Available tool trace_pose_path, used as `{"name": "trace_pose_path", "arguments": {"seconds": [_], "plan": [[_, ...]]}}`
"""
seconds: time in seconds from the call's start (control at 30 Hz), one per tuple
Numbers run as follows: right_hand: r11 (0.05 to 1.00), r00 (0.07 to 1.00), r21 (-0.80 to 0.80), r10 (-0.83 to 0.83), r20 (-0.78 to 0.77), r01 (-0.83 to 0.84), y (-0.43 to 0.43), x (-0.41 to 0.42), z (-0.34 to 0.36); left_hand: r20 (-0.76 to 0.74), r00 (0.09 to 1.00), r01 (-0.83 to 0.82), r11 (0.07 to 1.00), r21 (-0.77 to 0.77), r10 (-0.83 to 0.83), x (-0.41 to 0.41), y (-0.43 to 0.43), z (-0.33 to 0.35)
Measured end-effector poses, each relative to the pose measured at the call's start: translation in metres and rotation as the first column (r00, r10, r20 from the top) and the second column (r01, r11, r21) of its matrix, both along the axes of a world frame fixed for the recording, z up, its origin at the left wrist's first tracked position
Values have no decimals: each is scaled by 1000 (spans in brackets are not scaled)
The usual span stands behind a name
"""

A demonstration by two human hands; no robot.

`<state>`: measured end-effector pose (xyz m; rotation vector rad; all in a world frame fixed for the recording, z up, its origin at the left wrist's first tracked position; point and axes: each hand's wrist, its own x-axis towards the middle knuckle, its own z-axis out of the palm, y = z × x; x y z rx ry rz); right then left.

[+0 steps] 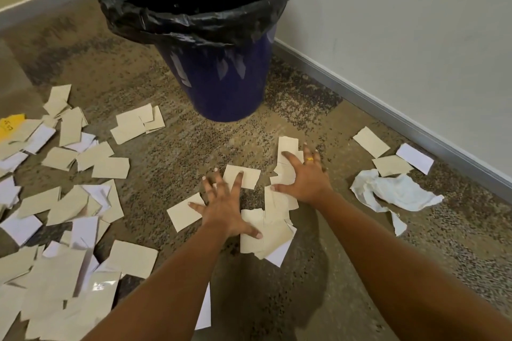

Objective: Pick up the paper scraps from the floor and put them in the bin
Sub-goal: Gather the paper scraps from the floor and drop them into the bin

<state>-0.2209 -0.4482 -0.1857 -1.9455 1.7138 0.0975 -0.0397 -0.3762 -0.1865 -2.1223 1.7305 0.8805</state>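
Left of the bin (221,86), paper scraps (63,202) litter the carpet (177,152). Before the bin, the left hand (224,207) and right hand (304,178), fingers spread flat and grasping nothing, press on a cluster of scraps (277,230). Right of the bin lies a crumpled tissue (393,191).

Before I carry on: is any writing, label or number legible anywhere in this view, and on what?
Nothing can be read for certain.
yellow scrap, far left: dark handwritten marks, too blurred to read.
glossy scrap, lower left: faint print, too small and blurred to read.
blue bin: pale torn patches on its wall, no legible label.
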Motion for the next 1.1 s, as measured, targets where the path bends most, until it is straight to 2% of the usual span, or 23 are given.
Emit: {"name": "trace_pose_path", "arguments": {"seconds": [0.17, 0.33, 0.53, 0.67, 0.83, 1.0, 1.1], "plan": [[998, 999, 59, 27, 26, -29, -12, 9, -7, 10, 1000, -26, 1000, -1, 26, 4, 2, -11], [967, 956, 30, 254, -150, -253, -1, 13, -14, -66, 997, -36, 998, -58, 33, 10, 8, -16], [945, 944, -32, 323, -68, -326, 28, 12, -14, -79, 996, -38, 995, -92, 31, 16, 8, -13], [926, 928, 95, 371, -37, -367, 43, 7, -5, -100, 994, -51, 994, -95, 42, 14, 8, -9], [844, 823, 202, 533, -196, -498, 62, 9, -5, -133, 991, 3, 998, -65, -12, 9, 20, -6], [858, 833, 185, 511, -211, -480, 68, 12, -3, -60, 995, 73, 997, -29, -74, -1, 36, -8], [873, 852, 151, 486, -197, -463, 71, 10, 0, -47, 998, 49, 998, -45, -51, -9, 40, -7]]}}
